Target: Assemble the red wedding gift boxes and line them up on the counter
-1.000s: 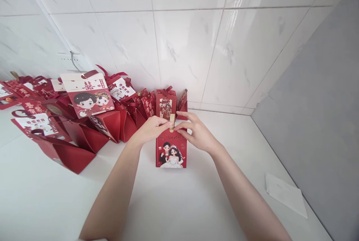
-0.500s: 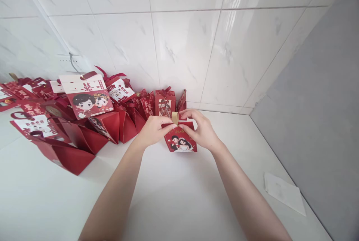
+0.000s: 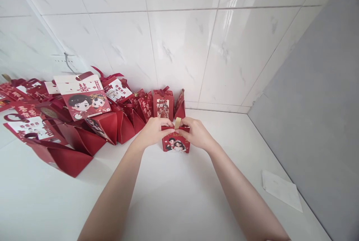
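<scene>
A small red gift box [image 3: 176, 144] with a cartoon bride and groom on its front stands on the white counter [image 3: 168, 200]. A gold tab [image 3: 177, 122] sticks up from its top. My left hand [image 3: 153, 130] pinches the top edge of the box from the left. My right hand [image 3: 196, 133] pinches the same edge from the right, its fingers closed beside the gold tab. Both hands meet over the top of the box.
Several red gift boxes and bags [image 3: 84, 113] are heaped along the wall at left and behind the held box. A larger card with two cartoon figures [image 3: 84, 100] leans on the heap. A white paper [image 3: 282, 189] lies at right by the grey wall [image 3: 314, 95].
The box has gone from lying flat, front face up, to standing upright farther from me. Both hands moved with it and stay pinched on its top.
</scene>
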{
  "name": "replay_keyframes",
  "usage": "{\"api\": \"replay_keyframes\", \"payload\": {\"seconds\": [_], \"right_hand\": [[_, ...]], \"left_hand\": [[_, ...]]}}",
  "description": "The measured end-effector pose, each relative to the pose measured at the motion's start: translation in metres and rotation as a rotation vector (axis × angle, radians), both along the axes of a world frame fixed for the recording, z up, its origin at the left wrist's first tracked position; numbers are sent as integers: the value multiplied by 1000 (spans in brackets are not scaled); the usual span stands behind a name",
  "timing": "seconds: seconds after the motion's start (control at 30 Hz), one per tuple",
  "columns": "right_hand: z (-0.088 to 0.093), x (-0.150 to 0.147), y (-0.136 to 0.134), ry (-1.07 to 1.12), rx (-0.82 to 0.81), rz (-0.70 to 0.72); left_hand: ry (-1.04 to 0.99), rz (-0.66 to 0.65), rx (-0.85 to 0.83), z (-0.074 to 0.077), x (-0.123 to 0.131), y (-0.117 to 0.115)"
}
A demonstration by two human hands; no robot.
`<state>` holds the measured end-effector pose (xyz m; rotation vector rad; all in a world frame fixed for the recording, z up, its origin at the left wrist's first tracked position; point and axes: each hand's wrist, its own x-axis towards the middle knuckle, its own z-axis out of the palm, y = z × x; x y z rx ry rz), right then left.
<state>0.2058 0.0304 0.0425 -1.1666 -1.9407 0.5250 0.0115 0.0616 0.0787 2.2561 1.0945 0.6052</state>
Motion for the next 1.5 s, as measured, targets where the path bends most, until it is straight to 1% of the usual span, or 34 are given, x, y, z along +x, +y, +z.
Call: {"api": "replay_keyframes", "payload": {"seconds": [0.13, 0.27, 0.33, 0.43, 0.53, 0.77, 0.9, 1.0, 1.1, 1.2, 1.33, 1.4, 1.5], "right_hand": [[1, 0, -1, 42, -9, 74], [5, 4, -2, 3, -25, 130], [7, 5, -2, -9, -40, 137], [7, 3, -4, 11, -34, 112], [5, -3, -4, 26, -23, 70], [-4, -16, 0, 41, 19, -11], [-5, -16, 0, 68, -3, -25], [1, -9, -3, 99, -85, 63], [11, 2, -9, 132, -128, 184], [21, 9, -13, 161, -47, 251], [31, 10, -17, 126, 97, 293], [34, 12, -19, 103, 110, 293], [37, 19, -22, 58, 87, 259]], "left_hand": [[24, -56, 1, 2, -4, 0], [26, -37, -25, 2, -8, 1], [22, -36, -60, 4, -10, 0], [20, -47, -125, 8, -12, -4], [10, -25, -154, 9, -13, -6], [-21, -9, -129, 1, -10, 0], [-14, -5, -133, 3, -11, -1], [1, -27, -171, 8, -13, -5], [-12, -89, -211, 14, -13, -10], [-4, -120, -170, 16, -9, -12], [46, -93, -86, 11, -1, -10], [60, -92, -55, 8, 0, -8], [84, -89, -31, 6, -1, -6]]}}
